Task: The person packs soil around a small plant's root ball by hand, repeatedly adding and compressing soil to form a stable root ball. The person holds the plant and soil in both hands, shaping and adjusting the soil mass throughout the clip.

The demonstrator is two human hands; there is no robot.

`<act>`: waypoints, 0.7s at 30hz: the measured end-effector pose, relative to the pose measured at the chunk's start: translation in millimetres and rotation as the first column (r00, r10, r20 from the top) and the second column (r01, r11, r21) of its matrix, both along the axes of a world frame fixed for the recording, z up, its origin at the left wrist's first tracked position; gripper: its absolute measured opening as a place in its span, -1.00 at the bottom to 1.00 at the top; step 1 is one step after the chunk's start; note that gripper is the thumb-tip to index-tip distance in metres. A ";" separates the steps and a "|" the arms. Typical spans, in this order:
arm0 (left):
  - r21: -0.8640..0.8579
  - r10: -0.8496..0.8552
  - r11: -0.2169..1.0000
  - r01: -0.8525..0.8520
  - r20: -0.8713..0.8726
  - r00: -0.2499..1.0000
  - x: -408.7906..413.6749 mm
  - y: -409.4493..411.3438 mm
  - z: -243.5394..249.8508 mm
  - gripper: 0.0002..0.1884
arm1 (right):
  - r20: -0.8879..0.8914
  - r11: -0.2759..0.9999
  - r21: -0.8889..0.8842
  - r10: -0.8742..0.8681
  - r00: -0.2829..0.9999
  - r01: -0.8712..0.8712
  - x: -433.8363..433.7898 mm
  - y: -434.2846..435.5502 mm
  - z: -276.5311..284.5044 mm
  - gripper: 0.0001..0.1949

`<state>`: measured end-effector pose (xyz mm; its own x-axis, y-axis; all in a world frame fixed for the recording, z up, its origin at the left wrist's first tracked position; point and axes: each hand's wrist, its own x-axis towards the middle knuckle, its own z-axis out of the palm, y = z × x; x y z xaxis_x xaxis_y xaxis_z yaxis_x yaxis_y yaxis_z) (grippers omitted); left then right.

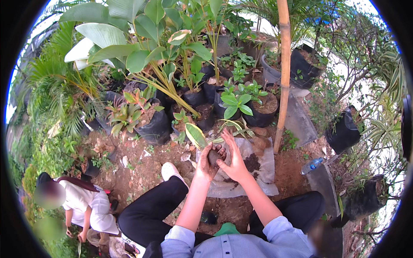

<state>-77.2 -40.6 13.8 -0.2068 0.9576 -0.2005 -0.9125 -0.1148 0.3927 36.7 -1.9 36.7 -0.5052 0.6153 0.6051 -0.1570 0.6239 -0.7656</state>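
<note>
My left hand [206, 165] cups a dark ball of soil [213, 157] in front of me. A cut leaf [195, 136], green with yellow margins, stands just above that hand; whether its base is in the soil ball is hidden. My right hand [235, 161] is raised beside the ball, fingers extended and apart, its thumb close to the ball's right side. Both hands are smeared with soil. Beneath them a whitish plastic sheet [266, 185] lies on the ground, bearing a heap of dark soil [251, 163]. More yellow-edged leaves [238, 127] lie past my fingertips.
A metal spoon-like tool [186, 156] lies left of the sheet. Black grow bags [156, 125] with plants line the far side. A bamboo pole [284, 80] rises at right, near a plastic bottle [312, 166]. Another person [87, 206] crouches at lower left.
</note>
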 end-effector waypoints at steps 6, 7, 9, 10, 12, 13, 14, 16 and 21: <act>0.112 -0.005 0.994 0.005 0.003 1.000 -7.3 10.2 -13.0 -0.81 | 0.122 0.996 -0.080 0.048 0.991 -0.038 23.0 11.8 17.8 -0.59; 0.129 -0.019 0.991 0.020 -0.008 1.000 -8.5 12.5 -16.0 -0.80 | 0.185 0.993 -0.109 0.070 0.980 -0.050 23.9 12.5 18.6 -0.60; 0.104 -0.021 0.994 0.023 -0.025 0.999 -8.9 16.4 -21.3 -0.79 | 0.306 0.982 -0.175 0.116 0.945 -0.064 26.9 14.5 16.9 -0.62; 0.089 -0.024 0.996 0.027 -0.033 0.999 -8.1 18.7 -23.4 -0.79 | 0.246 0.982 -0.185 0.080 0.966 -0.034 22.8 16.5 9.7 -0.68; 0.043 0.020 0.999 -0.019 -0.033 0.999 -4.1 24.9 -25.1 -0.79 | 0.227 0.969 -0.246 0.032 0.973 0.026 20.0 17.4 8.2 -0.74; 0.018 0.043 0.999 -0.042 -0.034 0.998 -3.1 27.6 -25.6 -0.79 | 0.218 0.959 -0.278 0.008 0.976 0.054 19.2 18.6 7.8 -0.77; 0.056 0.060 0.997 -0.059 -0.017 0.998 -5.4 33.2 -31.8 -0.79 | 0.239 0.966 -0.253 0.016 0.971 0.046 17.6 25.6 3.6 -0.79; 0.126 0.089 0.988 -0.090 0.018 0.996 -8.7 45.5 -43.7 -0.79 | 0.280 0.978 -0.207 0.028 0.959 0.032 13.6 46.9 0.1 -0.82; 0.086 0.100 0.991 -0.102 0.030 0.995 1.2 68.4 -45.5 -0.75 | 0.496 0.985 -0.144 0.154 0.854 -0.094 15.0 92.9 28.2 -0.83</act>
